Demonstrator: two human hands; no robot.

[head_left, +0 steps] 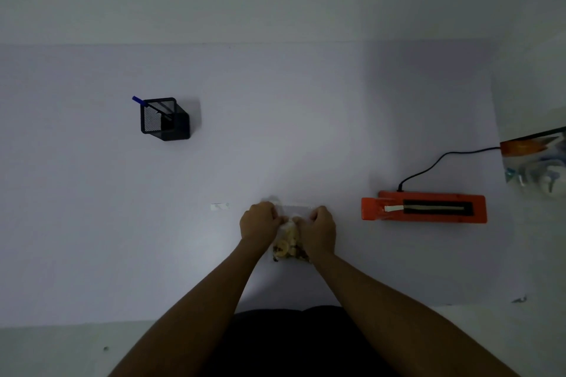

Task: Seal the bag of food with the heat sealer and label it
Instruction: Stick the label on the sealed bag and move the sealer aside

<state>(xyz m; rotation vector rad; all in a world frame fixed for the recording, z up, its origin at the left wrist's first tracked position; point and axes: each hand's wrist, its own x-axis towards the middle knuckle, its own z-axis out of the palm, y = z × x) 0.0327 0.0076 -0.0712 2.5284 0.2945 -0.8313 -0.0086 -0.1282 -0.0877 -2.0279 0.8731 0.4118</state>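
The clear bag of food [288, 246] is lying on the white table [275, 131] directly in front of the person, its pale and brown contents bunched in the end nearer the body and its flat transparent top edge pointing away. The left hand [258, 222] is gripping the bag's upper left part with curled fingers, and the right hand [318, 228] is gripping the upper right part the same way, so both hands are closing on the plastic with the filled part showing between them. Exactly how the fingertips are pinching the film is too dim to make out. Just left of the bag, near its top edge, a small white label [220, 206] is lying flat on the table. To the right of the bag, apart from it, the orange heat sealer [424, 208] is sitting with its long dark sealing strip facing up, and a black cable [438, 162] is running from its far side toward the right. Farther right of the bag, at the frame's edge, a printed plastic packet [536, 159] is resting. Well away from the bag, up and to the left, a black mesh pen holder [164, 119] is standing with a blue pen [137, 99] leaning out of it.
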